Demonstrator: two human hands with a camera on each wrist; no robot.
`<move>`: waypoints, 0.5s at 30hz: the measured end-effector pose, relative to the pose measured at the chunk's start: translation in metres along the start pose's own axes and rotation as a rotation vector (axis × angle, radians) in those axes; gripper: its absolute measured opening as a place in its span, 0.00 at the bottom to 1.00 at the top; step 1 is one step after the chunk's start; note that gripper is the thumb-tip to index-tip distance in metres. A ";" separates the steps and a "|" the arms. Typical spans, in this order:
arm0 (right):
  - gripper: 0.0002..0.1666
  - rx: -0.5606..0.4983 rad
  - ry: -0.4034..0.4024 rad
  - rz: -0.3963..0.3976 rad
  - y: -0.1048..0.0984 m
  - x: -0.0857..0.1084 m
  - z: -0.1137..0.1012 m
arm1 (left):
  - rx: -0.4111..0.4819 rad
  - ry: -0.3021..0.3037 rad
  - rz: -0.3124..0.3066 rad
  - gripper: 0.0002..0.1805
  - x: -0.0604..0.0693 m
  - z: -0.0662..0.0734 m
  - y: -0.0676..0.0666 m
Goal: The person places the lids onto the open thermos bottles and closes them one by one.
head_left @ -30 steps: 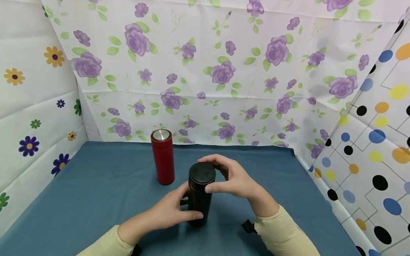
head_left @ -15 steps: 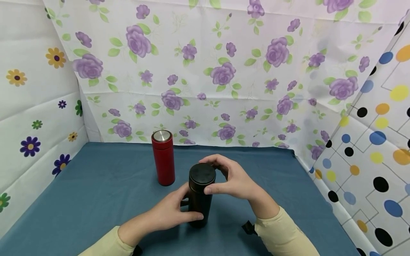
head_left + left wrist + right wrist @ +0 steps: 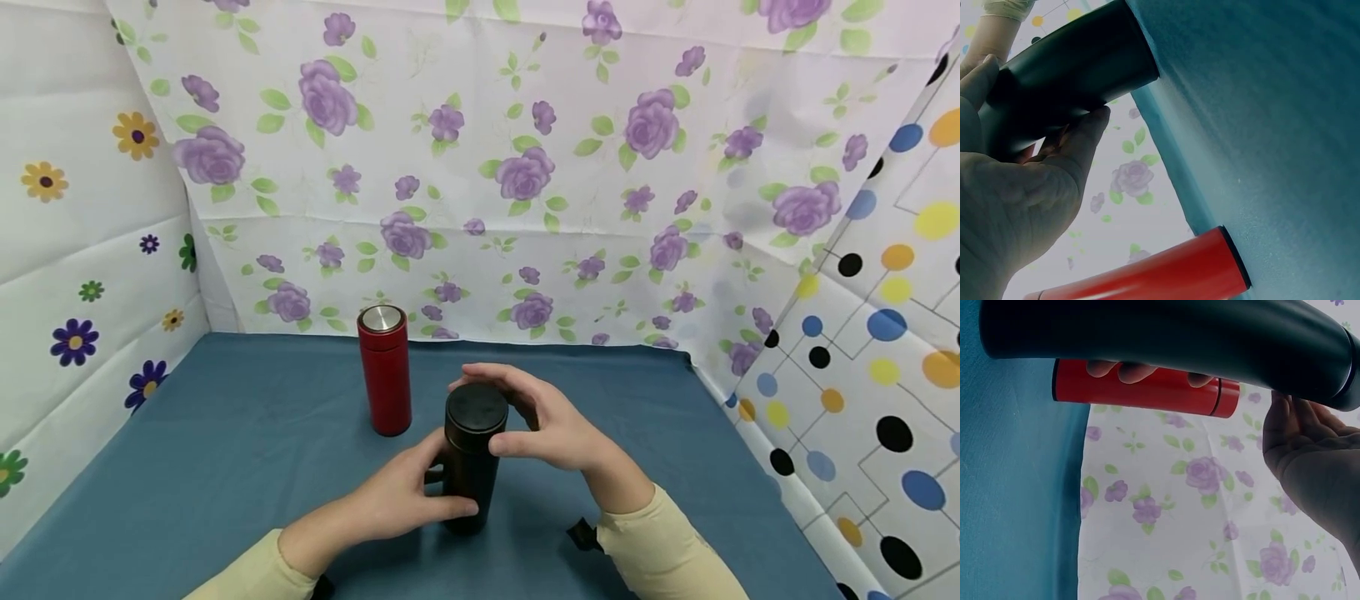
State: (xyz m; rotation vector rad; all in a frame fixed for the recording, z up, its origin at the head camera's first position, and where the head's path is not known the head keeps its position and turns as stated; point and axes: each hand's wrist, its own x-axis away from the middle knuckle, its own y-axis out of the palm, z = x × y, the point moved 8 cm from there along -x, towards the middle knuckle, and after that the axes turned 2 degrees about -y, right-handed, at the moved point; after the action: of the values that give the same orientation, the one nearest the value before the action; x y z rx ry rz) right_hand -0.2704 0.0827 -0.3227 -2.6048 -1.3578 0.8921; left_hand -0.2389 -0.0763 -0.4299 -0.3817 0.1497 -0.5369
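Observation:
A black thermos (image 3: 471,483) stands upright on the blue cloth. My left hand (image 3: 393,492) grips its body from the left, thumb across the near side and fingers behind; the left wrist view also shows the palm and fingers of this hand (image 3: 1029,187) against the dark thermos (image 3: 1079,75). Around the top, my right hand (image 3: 551,421) holds the black lid (image 3: 476,408), thumb in front and fingers at the far side. In the right wrist view, the right fingers (image 3: 1300,422) sit beside the thermos neck, partly hidden by it. The lid is on the thermos.
Behind and left of the black thermos stands a red thermos (image 3: 386,375) with a silver-topped lid. Blue cloth (image 3: 247,433) covers the table. A purple-flowered curtain (image 3: 450,167) hangs at the back, with patterned sheets on both sides. A black strap (image 3: 583,533) shows at the right wrist.
The right thumb has slid slightly right along the near side of the lid, while the fingers behind have shifted left. The left hand and both thermoses hold their places.

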 end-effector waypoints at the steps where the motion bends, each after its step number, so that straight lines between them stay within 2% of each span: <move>1: 0.47 -0.018 -0.006 -0.007 0.001 0.000 0.000 | -0.001 0.000 0.001 0.42 0.000 0.000 0.000; 6: 0.44 -0.062 -0.027 -0.030 0.002 0.000 -0.001 | -0.002 -0.001 0.003 0.42 0.000 0.001 0.000; 15: 0.40 -0.053 -0.021 -0.024 0.002 0.000 -0.001 | -0.008 -0.005 0.003 0.42 0.001 0.001 0.000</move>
State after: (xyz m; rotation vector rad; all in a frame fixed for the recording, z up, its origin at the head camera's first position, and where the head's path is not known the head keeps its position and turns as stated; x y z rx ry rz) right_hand -0.2686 0.0820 -0.3230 -2.6190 -1.4346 0.8951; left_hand -0.2383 -0.0765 -0.4289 -0.3905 0.1472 -0.5327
